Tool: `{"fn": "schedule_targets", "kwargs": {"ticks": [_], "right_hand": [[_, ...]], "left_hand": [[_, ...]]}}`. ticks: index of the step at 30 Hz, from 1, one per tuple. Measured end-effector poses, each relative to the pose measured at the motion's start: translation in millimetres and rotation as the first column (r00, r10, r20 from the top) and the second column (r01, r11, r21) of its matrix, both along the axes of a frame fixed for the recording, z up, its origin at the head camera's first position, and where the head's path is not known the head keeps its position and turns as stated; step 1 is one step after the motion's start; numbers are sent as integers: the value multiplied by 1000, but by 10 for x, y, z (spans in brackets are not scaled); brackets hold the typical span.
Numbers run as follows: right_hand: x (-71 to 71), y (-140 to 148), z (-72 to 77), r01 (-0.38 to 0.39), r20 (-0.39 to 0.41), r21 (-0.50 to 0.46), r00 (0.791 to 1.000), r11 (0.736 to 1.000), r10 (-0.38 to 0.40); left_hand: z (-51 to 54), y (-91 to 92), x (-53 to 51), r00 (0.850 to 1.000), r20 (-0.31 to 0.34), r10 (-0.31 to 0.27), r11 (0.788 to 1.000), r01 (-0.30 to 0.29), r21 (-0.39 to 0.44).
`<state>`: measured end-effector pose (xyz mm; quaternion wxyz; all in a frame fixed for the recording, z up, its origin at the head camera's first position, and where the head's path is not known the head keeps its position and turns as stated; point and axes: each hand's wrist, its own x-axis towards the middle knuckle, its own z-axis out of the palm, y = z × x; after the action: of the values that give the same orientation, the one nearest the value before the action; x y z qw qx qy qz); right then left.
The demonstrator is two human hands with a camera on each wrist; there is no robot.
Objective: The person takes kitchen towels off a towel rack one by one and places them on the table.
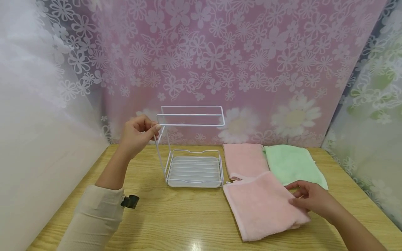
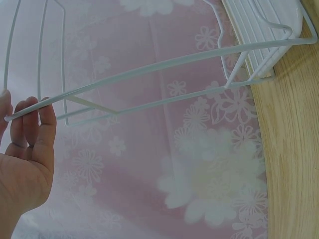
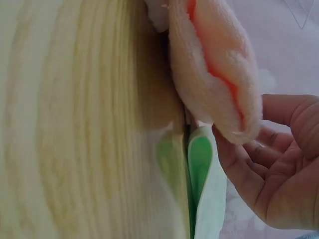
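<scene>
My left hand pinches the upper left corner of a white wire rack. In the left wrist view the thumb and fingertips of that hand meet on the rack's wire. With thumb above and fingers below, my right hand holds the right edge of a folded pink towel. In the right wrist view this towel's folded edge is raised off the table, between the thumb and fingers of the right hand. Another folded pink towel and a folded green towel lie behind it.
A white tray sits under the slats at the rack's base. Everything stands on a wood-grain table. Flowered pink sheeting hangs behind, with pale sheeting at both sides. A black clip-like piece is at the left sleeve.
</scene>
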<state>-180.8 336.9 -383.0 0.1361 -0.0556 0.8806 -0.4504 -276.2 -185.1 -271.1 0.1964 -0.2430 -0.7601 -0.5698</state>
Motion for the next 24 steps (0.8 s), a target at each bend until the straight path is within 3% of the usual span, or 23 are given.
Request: {"fn": "schedule_targets", "kwargs": {"ticks": [9, 13, 18, 24], "right_hand": [[69, 153, -142, -127, 66, -84, 989, 988, 133], [79, 132, -228, -103, 90, -48, 990, 994, 107], [66, 81, -286, -71, 60, 14, 996, 997, 70], [49, 11, -322, -50, 31, -14, 998, 999, 50]], "left_hand": [[-1, -3, -3, 1000, 2, -5, 1000, 5, 10], [8, 1, 5, 1000, 13, 0, 1000, 0, 6], [20, 12, 11, 1000, 16, 1, 1000, -1, 4], [-12, 5, -6, 1000, -4, 16, 1000, -16, 1]]}}
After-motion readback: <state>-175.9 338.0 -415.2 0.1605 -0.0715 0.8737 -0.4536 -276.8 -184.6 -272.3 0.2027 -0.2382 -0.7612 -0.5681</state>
